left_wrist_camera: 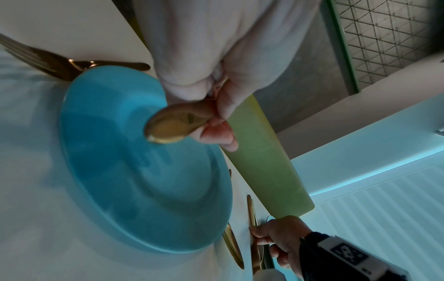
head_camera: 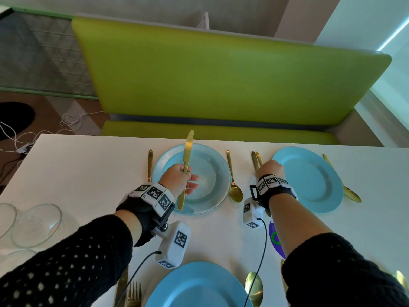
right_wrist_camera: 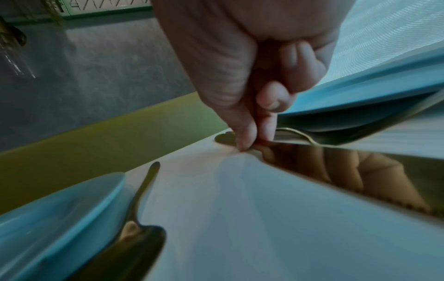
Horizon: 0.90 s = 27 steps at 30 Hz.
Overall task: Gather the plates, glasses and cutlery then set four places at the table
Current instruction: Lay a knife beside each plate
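Meanwhile the left hand (head_camera: 179,177) grips a gold knife (head_camera: 186,167) above the far plate (head_camera: 210,171) (rim clear); the right hand (head_camera: 270,168) pinches table-laid cutlery (head_camera: 255,160) beside the neighbouring plate (head_camera: 309,178)

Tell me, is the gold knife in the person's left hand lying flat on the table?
No: the left hand holds the gold knife raised above the far-left blue plate, blade pointing away.

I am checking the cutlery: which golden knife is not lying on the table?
The knife gripped in the left hand, raised over the far left plate. The other knife lies flat on the table, under the right hand.
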### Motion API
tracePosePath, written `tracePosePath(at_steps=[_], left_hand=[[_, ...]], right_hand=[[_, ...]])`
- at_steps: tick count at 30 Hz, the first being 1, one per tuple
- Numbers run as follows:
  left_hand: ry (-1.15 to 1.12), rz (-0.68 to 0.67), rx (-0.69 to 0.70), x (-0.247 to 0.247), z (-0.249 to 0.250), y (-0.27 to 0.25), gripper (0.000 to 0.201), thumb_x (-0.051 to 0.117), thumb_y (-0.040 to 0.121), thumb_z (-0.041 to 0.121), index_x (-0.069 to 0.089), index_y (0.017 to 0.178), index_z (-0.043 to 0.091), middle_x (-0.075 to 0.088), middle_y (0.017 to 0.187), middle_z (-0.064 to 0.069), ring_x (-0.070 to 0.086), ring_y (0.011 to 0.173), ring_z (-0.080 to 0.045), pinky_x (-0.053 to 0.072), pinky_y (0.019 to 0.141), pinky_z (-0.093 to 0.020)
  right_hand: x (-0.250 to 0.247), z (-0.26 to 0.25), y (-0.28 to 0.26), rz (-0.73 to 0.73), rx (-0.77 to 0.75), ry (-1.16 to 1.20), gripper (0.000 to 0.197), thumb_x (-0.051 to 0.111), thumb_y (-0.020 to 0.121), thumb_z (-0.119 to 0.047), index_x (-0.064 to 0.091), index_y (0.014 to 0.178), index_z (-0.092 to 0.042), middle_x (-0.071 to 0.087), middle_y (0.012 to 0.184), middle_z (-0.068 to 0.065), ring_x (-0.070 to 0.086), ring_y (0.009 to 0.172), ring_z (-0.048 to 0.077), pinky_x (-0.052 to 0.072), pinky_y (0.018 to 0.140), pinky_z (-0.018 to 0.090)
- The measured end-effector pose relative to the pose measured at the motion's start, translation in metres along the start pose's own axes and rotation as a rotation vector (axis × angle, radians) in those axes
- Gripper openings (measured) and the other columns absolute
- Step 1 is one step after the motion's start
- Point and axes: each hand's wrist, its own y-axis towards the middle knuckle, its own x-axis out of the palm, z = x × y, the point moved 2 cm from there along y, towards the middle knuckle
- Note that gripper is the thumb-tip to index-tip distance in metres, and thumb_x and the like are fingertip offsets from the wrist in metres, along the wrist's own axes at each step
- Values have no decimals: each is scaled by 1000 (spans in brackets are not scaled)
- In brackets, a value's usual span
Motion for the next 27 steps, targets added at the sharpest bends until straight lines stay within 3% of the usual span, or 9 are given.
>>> tracePosePath(at_steps=[5,14,19,21,24,27], left_hand=[[-1,10,-1,1,-1,0,15,36,99,4,47,108,9,62,79,-4,59,64,-17,46,55,-25],[-2,20,2,4,-3,-5,16,36,98,3,46,109,8,61,79,-4,58,63,-17,46,58,-26],[22,23,4,5,-8,-12,25,37,97,-2,51,116,5,52,77,-4,52,62,-14,49,51,-23],[72,22,2,4,-8,-16,28,38,95,-5,54,114,7,48,75,-5,50,61,-13,51,44,-18],[118,16,-21,-2,-5,-26,29,38,92,-8,54,109,8,46,70,-7,50,56,-15,51,48,-19],[120,-23,-17,-11,-2,-40,35,40,92,-11,51,124,-2,48,67,-11,53,47,-18,50,43,-19]], right_hand=[[1,-1,0,11,-20,-55,21,48,92,-7,65,96,4,68,101,20,67,94,36,55,77,39],[0,3,-2,-10,-74,-126,15,56,90,-8,65,94,3,69,99,18,68,92,33,53,71,34],[-18,-5,-21,-46,-154,-155,34,63,88,-29,65,103,1,69,103,15,66,97,29,48,68,29],[-25,-11,-39,-40,-256,-146,34,61,89,-33,68,106,-4,69,105,12,65,100,28,52,77,30],[-34,-21,-85,-36,-497,-41,25,61,88,-27,71,107,-14,70,108,8,62,106,25,51,89,32],[-36,-35,-142,-88,-741,22,28,63,86,-20,69,113,-18,69,110,4,63,104,23,49,91,31]])
